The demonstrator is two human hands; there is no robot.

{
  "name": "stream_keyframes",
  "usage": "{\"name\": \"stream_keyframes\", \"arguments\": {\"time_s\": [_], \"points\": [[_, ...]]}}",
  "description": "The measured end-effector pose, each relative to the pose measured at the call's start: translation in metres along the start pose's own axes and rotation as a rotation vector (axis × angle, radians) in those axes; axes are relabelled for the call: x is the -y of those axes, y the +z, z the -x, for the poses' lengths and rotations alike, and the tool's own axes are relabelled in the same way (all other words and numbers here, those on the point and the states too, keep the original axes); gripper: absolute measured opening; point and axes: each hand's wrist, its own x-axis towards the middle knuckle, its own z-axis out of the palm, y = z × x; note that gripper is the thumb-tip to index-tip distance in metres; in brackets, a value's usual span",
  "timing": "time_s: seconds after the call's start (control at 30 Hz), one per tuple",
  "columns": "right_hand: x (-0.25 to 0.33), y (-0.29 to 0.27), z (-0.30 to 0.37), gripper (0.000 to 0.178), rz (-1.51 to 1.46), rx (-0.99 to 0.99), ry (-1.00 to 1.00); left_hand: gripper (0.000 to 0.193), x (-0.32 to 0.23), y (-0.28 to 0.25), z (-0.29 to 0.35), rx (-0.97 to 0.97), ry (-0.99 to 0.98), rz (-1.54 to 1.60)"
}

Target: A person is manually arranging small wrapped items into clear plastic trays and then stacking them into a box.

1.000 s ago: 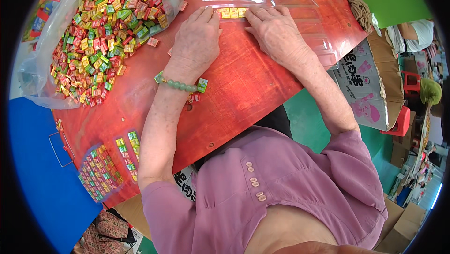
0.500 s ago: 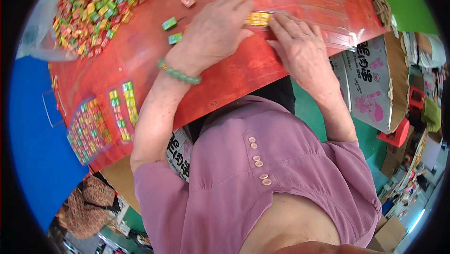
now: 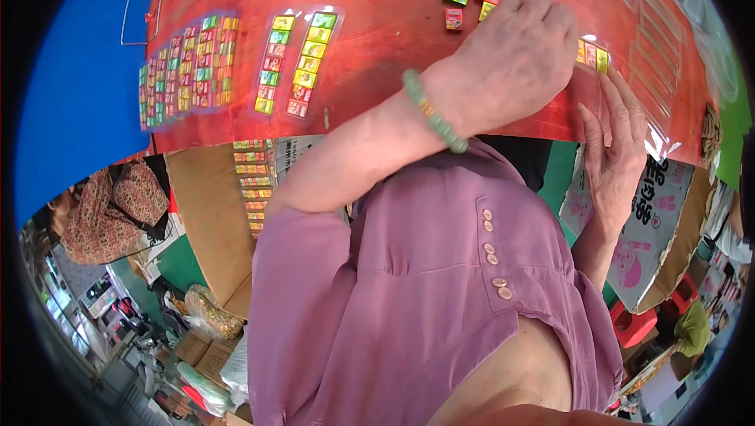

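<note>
Boxes (image 3: 591, 56) in a short visible row, orange-yellow, pink-red and yellow-green, lie in a clear tray (image 3: 588, 38) on the red table (image 3: 377, 41), between the two hands. We locate the left hand (image 3: 515, 64) at the left end of this row, back upward, fingers bent, tips hidden; we cannot tell whether it grips anything. We find the right hand (image 3: 617, 139) at the right end with fingers extended, fingertips at the last visible box, and thumb spread apart. A green bead bracelet (image 3: 432, 112) encircles the left wrist.

Loose pieces (image 3: 454, 19), green, red and yellow, lie near the left hand, on its far side. Spare trays (image 3: 649, 49) lie beyond the right hand. Well to the left, we see two filled strips (image 3: 338, 23) side by side and, farther left, a packed block (image 3: 187, 68).

Labels: we note coloured print on the pieces, too small to read. A carton (image 3: 664, 210) below the table at right bears large black characters and pink drawings.
</note>
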Motion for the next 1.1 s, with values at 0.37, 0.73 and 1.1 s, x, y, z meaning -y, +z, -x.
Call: {"name": "stream_keyframes", "arguments": {"time_s": [0.37, 0.73, 1.1], "points": [[0.023, 0.024, -0.017, 0.033, -0.234, 0.058, -0.154, 0.044, 0.002, -0.079, 0.128, -0.033, -0.589, -0.273], [0.035, 0.044, -0.019, 0.026, -0.284, 0.209, -0.262, 0.05, 0.007, -0.08, 0.167, 0.015, -0.881, -0.424], [0.036, 0.04, -0.026, 0.025, -0.357, 0.178, -0.278, 0.046, 0.013, -0.079, 0.167, 0.019, -0.842, -0.52]]}}
